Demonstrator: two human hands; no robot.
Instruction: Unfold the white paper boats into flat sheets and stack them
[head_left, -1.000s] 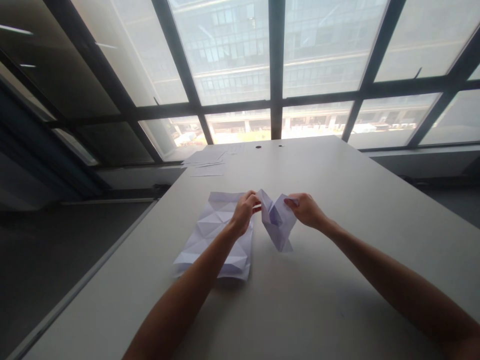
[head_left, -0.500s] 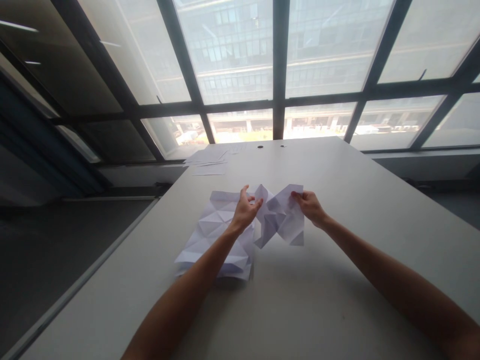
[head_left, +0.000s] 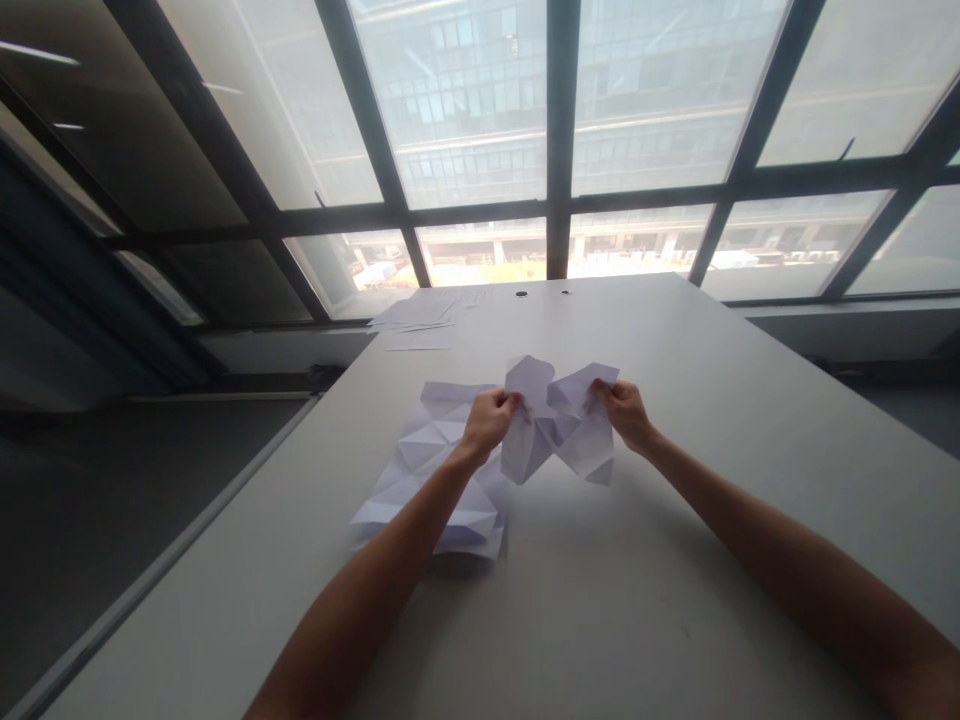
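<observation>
A creased white paper sheet [head_left: 559, 425] hangs just above the grey table [head_left: 675, 560], half unfolded into angular flaps. My left hand [head_left: 489, 420] is closed on its left edge. My right hand [head_left: 624, 412] pinches its upper right corner. Under my left forearm a second creased sheet [head_left: 435, 460], full of triangular fold lines, lies flat on the table.
Several loose white papers [head_left: 416, 322] lie at the table's far left corner. Two round cable holes [head_left: 520, 294] sit near the far edge. Behind the table stands a large window with dark frames [head_left: 559, 130]. The table's left edge drops to a dark floor.
The held sheet has been pulled wider, from a narrow folded shape to a spread one. My left hand briefly loosened its fingers, then closed on the paper's edge again. My right hand moved slightly right.
</observation>
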